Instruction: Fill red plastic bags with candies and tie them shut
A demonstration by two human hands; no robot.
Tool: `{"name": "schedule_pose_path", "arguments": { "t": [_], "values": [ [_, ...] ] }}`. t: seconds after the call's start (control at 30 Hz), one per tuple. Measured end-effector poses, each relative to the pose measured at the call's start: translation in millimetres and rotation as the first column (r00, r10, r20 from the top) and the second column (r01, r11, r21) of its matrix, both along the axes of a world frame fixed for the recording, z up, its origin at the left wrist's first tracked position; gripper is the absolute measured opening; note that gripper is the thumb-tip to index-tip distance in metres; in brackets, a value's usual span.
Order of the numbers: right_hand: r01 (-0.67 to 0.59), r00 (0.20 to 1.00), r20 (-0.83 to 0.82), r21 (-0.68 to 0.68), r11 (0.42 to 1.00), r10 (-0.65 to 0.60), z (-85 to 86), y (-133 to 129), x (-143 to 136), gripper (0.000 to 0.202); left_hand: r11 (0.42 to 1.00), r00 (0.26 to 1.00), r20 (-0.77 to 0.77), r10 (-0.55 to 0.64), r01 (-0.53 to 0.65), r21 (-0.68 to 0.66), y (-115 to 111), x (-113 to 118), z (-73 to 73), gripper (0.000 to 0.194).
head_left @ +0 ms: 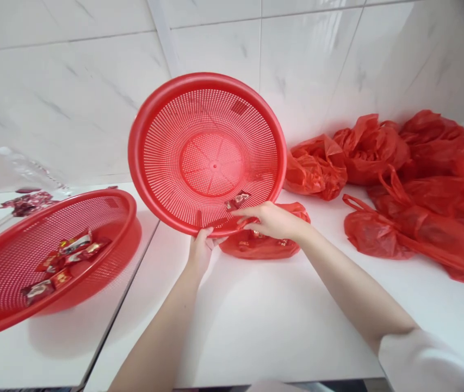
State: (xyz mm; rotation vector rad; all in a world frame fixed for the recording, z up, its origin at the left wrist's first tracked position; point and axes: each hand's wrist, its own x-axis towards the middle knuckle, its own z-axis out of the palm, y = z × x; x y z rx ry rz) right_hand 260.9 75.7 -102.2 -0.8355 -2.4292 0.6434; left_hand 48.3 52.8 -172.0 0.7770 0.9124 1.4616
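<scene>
A red plastic basket (211, 111) is tilted up on its side, its inside facing me. My left hand (202, 250) grips its lower rim, thumb over the edge. A couple of wrapped candies (237, 201) lie low in it on the right. My right hand (270, 219) reaches over the lower right rim, fingers stretched out just below those candies. I cannot make out anything held in it. Beneath the rim sits an open red plastic bag (252, 249) with several wrapped candies inside, partly hidden by my right hand and the basket.
Another red basket (131, 209) leans at the left, with several wrapped candies (74, 250) in it. Filled red plastic bags (415, 179) are heaped at the right against the tiled wall (309, 60). Clear packaging (31, 169) lies at the far left on the white table (264, 326).
</scene>
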Motion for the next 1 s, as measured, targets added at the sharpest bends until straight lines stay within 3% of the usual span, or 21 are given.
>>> {"name": "schedule_pose_path", "arguments": {
  "t": [0.17,0.43,0.67,0.77,0.87,1.0],
  "values": [
    [0.029,1.000,0.005,0.015,0.999,-0.029,6.8,-1,6,0.044,0.999,0.999,0.016,0.042,-0.042,0.011,5,-10,1.3,0.030],
    [0.014,0.997,0.069,0.050,0.999,-0.017,-1.2,6,5,0.023,0.997,0.996,0.023,0.080,-0.081,0.007,8,-13,-1.9,0.030],
    [0.057,0.995,0.070,0.216,0.975,-0.074,-3.9,9,4,0.027,0.998,0.998,-0.009,0.057,-0.057,0.020,0,0,-0.2,0.054],
    [0.158,0.971,0.132,0.282,0.946,-0.202,-14.6,11,2,0.038,1.000,1.000,-0.003,-0.005,0.005,-0.009,-5,8,-2.7,0.058],
    [0.250,0.924,0.223,0.259,0.933,-0.310,-27.8,13,-2,0.055,0.997,0.997,0.020,-0.074,0.074,-0.022,-9,13,-6.1,0.057],
    [0.139,0.952,0.253,0.145,0.980,-0.172,-32.9,14,-5,0.051,0.995,0.995,0.005,-0.096,0.096,-0.002,-10,14,-7.5,0.056]
  ]
}}
